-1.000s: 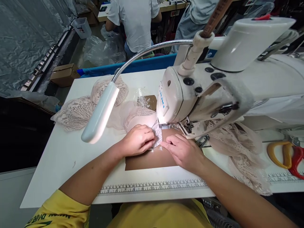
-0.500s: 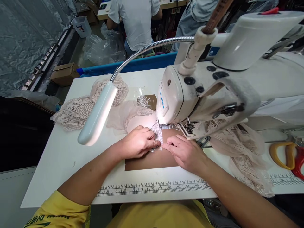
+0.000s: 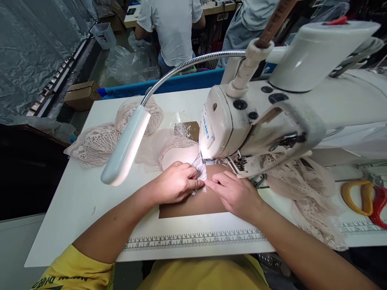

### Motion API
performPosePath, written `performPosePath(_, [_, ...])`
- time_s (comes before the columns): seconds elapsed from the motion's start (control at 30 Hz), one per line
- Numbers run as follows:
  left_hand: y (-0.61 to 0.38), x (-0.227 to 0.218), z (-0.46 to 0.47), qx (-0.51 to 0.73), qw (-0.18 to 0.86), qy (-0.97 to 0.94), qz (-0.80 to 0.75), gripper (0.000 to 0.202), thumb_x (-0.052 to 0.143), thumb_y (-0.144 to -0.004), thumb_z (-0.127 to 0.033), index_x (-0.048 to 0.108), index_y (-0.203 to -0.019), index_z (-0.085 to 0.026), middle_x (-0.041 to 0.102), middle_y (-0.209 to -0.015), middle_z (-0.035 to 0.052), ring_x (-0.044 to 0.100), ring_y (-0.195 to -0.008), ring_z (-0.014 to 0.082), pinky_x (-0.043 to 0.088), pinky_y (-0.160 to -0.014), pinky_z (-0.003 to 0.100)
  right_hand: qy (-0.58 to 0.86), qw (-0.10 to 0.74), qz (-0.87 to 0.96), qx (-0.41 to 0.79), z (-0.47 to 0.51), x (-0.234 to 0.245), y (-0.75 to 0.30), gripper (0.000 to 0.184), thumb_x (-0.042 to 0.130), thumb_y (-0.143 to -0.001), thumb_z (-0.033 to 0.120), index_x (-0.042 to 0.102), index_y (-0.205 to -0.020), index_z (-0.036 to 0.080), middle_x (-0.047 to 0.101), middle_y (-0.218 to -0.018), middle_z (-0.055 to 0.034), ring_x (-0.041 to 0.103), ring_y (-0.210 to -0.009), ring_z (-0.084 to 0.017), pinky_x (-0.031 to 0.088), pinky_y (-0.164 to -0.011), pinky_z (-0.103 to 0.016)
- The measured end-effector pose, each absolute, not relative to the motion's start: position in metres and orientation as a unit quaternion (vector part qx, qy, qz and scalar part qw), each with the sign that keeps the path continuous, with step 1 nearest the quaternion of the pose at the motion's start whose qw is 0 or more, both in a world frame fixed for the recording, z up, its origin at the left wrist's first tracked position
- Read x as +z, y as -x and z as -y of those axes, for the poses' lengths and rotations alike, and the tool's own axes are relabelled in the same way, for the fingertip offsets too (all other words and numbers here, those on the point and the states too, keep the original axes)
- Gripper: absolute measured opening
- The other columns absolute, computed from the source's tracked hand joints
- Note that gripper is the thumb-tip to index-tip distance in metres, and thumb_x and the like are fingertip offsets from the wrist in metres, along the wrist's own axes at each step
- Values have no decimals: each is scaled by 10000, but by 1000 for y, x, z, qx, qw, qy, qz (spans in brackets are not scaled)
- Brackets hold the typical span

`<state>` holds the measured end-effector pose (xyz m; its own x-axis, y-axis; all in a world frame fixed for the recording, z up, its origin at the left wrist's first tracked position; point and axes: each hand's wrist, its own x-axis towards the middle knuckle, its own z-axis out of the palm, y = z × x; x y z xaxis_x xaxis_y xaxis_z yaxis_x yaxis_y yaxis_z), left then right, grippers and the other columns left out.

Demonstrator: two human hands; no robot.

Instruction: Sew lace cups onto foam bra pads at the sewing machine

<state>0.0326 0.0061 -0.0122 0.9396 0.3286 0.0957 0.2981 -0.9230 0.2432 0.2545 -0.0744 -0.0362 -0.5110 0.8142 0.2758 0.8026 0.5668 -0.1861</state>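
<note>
- Extended since the frame of one second ago: our left hand (image 3: 177,183), whose foremost digit now reaches rightward to the tip of our right hand (image 3: 236,191), which keeps nearly the same place.
- At far left on the white table (image 3: 90,213) we see beige lace cups (image 3: 93,143), their patterned sides upward; the lamp (image 3: 125,151) hangs before them on its flexible metal neck.
- Next comes a padded cup (image 3: 181,155) with a lace border, lying just beyond our left hand.
- Our left fingers are bent and close together over the lace piece (image 3: 200,169); we cannot tell whether cloth is pinched between them.
- We find that lace piece between our two hands, above the brown sheet (image 3: 193,207), its far end at the head of the JUKI sewing machine (image 3: 219,125).
- Our right fingers are bent, the foremost tip at the near right edge of the lace; their grip, too, we cannot tell.
- Farther right, beige lace fabric (image 3: 302,189) lies in loose folds, partly over the printed ruler (image 3: 193,240).
- At far right we note yellow-and-red scissors handles (image 3: 356,197).
</note>
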Motion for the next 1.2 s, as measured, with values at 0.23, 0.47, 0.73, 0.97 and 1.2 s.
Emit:
performPosePath(0.23, [-37,-18,-7,111,99,-967,-205,361,392,-973,-272,570,-1258,-141,543,-1338,115,526,-1026,233,475,-829,354,463,146,874,25,74,-27,-252,337,469,-754,9,653,-981,178,598,-781,-20,451,-708,-154,260,-649,-290])
performPosePath(0.47, [-41,-21,-7,88,73,-971,-211,370,375,-981,-272,562,-1261,-115,535,-1365,97,516,-1097,254,474,-877,385,467,154,870,26,74,-26,-251,309,461,-761,14,653,-942,173,591,-774,-26,445,-718,-157,257,-648,-287])
performPosePath(0.73, [-42,-21,-9,71,69,-973,-211,395,371,-973,-260,536,-1291,-92,531,-1363,114,522,-1038,244,470,-832,376,476,153,866,14,72,-25,-249,306,455,-772,3,670,-910,171,589,-742,-27,457,-718,-157,273,-635,-288])
performPosePath(0.97, [-37,-20,-13,76,42,-977,-195,365,440,-947,-239,561,-1279,-147,552,-1340,110,519,-971,227,444,-806,357,536,105,838,-13,66,-23,-244,433,473,-760,12,676,-1089,209,630,-806,-46,491,-723,-169,294,-605,-293])
performPosePath(1.2, [-37,-21,-21,79,35,-974,-209,363,461,-928,-182,575,-1272,-206,580,-1313,80,512,-972,226,409,-769,350,566,99,816,-70,60,-23,-240,461,472,-781,50,673,-1148,240,645,-907,-81,503,-705,-184,315,-604,-310])
